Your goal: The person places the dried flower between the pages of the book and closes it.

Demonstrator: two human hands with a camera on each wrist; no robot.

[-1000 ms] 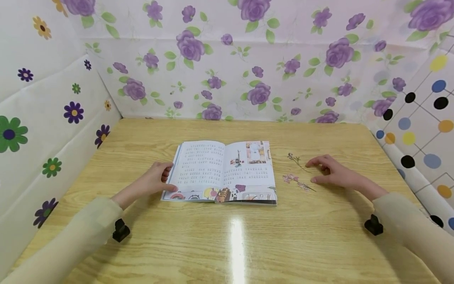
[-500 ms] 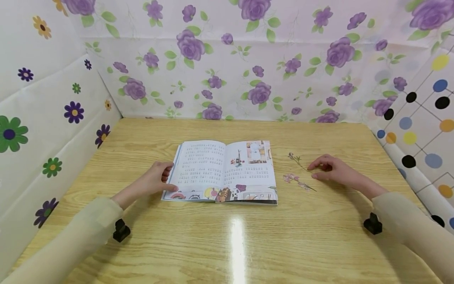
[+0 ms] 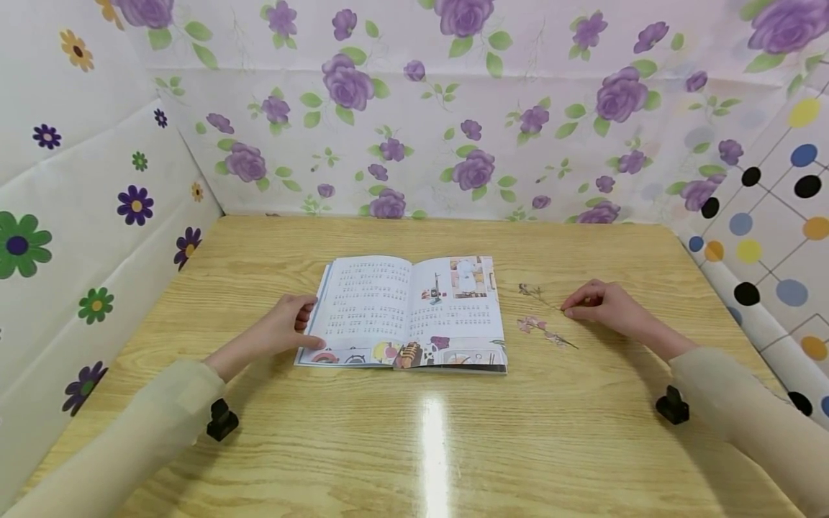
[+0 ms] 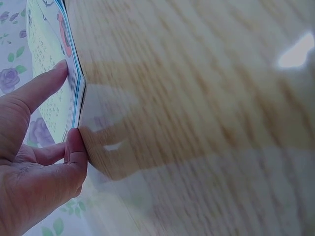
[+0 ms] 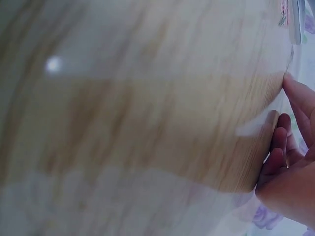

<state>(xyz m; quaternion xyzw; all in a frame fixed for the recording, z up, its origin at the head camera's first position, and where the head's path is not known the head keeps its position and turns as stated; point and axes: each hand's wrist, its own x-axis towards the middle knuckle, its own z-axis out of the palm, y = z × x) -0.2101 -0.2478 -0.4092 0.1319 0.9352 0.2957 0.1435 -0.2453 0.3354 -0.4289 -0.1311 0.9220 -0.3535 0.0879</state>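
Observation:
An open picture book (image 3: 372,302) lies on the table, printed text across both pages. My left hand (image 3: 285,327) grips its left edge, thumb (image 4: 51,81) on the page and the other fingers curled against the side. Right of the book lie two dried flower sprigs. My right hand (image 3: 605,308) pinches the stem end of the farther flower sprig (image 3: 532,291) between thumb and fingers. The nearer pink flower sprig (image 3: 532,324) lies loose, its stem pointing right. In the right wrist view, the thumb and fingers of the right hand (image 5: 295,152) are low at the tabletop.
The wooden table (image 3: 324,446) carries a bright light reflection in front of the book. Purple-flowered sheeting (image 3: 414,137) hangs behind it, with patterned sheets at left and right. A black device (image 3: 673,406) sits at the right wrist and another black device (image 3: 222,421) at the left.
The right thumb and fingers have closed on the farther sprig's stem, and the sprig has shifted and turned slightly, its flower end moving left. My left hand and the book have stayed put.

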